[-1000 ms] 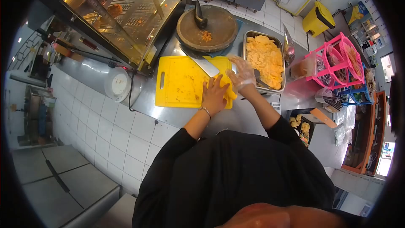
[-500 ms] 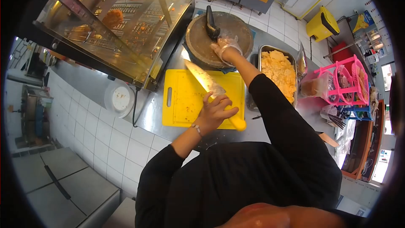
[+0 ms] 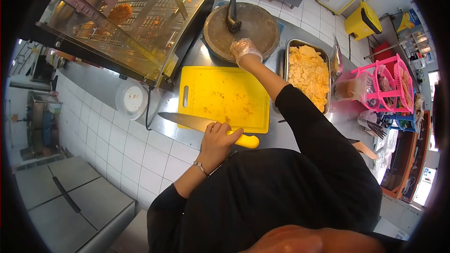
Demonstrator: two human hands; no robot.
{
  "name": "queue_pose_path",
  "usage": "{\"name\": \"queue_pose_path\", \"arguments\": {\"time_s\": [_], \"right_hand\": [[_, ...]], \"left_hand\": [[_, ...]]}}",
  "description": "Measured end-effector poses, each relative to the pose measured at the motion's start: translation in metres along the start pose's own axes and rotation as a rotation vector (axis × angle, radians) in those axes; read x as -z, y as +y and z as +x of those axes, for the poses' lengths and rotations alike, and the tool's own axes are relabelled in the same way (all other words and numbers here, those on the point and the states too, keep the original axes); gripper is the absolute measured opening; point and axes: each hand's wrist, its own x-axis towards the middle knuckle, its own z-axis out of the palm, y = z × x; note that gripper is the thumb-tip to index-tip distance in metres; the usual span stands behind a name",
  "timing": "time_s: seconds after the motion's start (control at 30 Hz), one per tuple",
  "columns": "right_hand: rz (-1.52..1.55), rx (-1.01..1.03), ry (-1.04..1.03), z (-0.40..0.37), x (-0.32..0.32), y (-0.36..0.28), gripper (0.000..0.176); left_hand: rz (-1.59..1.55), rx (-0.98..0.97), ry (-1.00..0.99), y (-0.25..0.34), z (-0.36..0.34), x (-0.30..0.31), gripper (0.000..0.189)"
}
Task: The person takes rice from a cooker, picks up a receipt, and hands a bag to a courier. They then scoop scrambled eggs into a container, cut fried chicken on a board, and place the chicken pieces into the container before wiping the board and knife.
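Note:
My left hand [image 3: 216,139] is closed on the large knife [image 3: 187,120], near where the blade meets its yellow handle. The blade points left, along the front edge of the yellow cutting board [image 3: 227,96], which carries brown crumbs. My right hand [image 3: 246,49], in a clear plastic glove, is over the near rim of a broad round mortar [image 3: 260,26]. Its fingers look curled in, and anything inside them is hidden. A dark pestle [image 3: 232,16] leans in the mortar. Right of the board sits a metal tray [image 3: 287,58] of yellow-orange food pieces [image 3: 307,72].
A lit glass warming cabinet [image 3: 126,23] with fried pieces stands at the left. A white tub [image 3: 132,99] sits near the counter's left edge. Pink baskets [image 3: 384,89] and another knife [image 3: 363,148] are to the right. A yellow bin [image 3: 363,21] stands on the floor behind.
My left hand has brought the knife off the board's middle down to its front edge, turning the blade leftward. My right hand has drawn back from inside the mortar to the near rim.

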Motion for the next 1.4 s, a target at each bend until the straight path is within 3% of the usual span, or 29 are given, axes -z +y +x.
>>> {"name": "queue_pose_path", "arguments": {"time_s": [0.03, 0.13, 0.27, 0.43, 0.5, 0.6, 0.7, 0.73, 0.83, 0.87, 0.97, 1.0, 1.1, 1.13, 1.23, 1.33, 1.4], "right_hand": [[0.056, -0.027, 0.001, -0.002, 0.000, 0.002, 0.032], [0.400, 0.185, 0.221, -0.057, 0.034, 0.007, 0.033], [0.750, 0.045, -0.090, -0.083, -0.014, 0.001, 0.032], [1.475, 0.050, -0.049, -0.053, -0.037, 0.033, 0.030], [0.766, -0.258, -0.035, -0.066, 0.078, 0.024, 0.045], [-0.093, -0.117, 0.064, 0.015, -0.007, 0.099, 0.054], [-0.071, -0.143, 0.460, 0.007, -0.030, 0.073, 0.054], [0.123, -0.084, 0.338, 0.015, -0.032, 0.068, 0.051], [0.205, 0.272, 0.014, -0.004, -0.003, 0.037, 0.042], [0.186, 0.403, 0.020, -0.014, 0.003, 0.030, 0.032], [0.750, 0.176, -0.143, -0.064, 0.043, 0.018, 0.032], [1.004, 0.113, -0.114, -0.071, 0.034, 0.019, 0.026], [0.732, 0.328, -0.040, -0.120, 0.027, 0.010, 0.027], [0.572, 0.423, 0.146, -0.139, 0.014, 0.004, 0.030], [1.247, 0.091, -0.577, -0.185, 0.030, -0.006, 0.035], [1.362, 0.124, -0.801, -0.217, -0.001, 0.000, 0.044], [1.875, -0.075, -0.784, -0.253, -0.038, -0.013, 0.037]], "left_hand": [[0.003, 0.013, 0.004, 0.001, -0.003, -0.004, 0.037], [-0.047, 0.061, 0.035, 0.004, -0.013, -0.010, 0.037], [-0.031, 0.129, 0.064, 0.005, -0.030, -0.010, 0.035], [-0.018, 0.184, 0.109, 0.002, -0.047, -0.004, 0.033], [-0.006, 0.206, 0.109, 0.004, -0.052, 0.002, 0.032], [0.027, 0.206, 0.108, 0.003, -0.061, 0.007, 0.032], [0.050, 0.214, 0.121, -0.002, -0.064, 0.009, 0.032], [0.059, 0.223, 0.117, -0.002, -0.064, 0.011, 0.032], [0.070, 0.226, 0.119, 0.000, -0.069, 0.017, 0.032], [0.072, 0.224, 0.123, 0.000, -0.067, 0.018, 0.032], [0.043, 0.177, 0.151, 0.003, -0.058, 0.019, 0.033], [0.038, 0.134, 0.172, 0.005, -0.052, 0.019, 0.033], [0.075, -0.009, 0.162, 0.018, -0.034, 0.015, 0.033], [0.097, -0.066, 0.144, 0.021, -0.028, 0.011, 0.032], [0.215, -0.217, 0.164, 0.018, -0.014, -0.013, 0.032], [0.293, -0.327, 0.200, 0.012, -0.005, -0.035, 0.036], [0.315, -0.386, 0.189, 0.008, -0.005, -0.047, 0.036]]}}
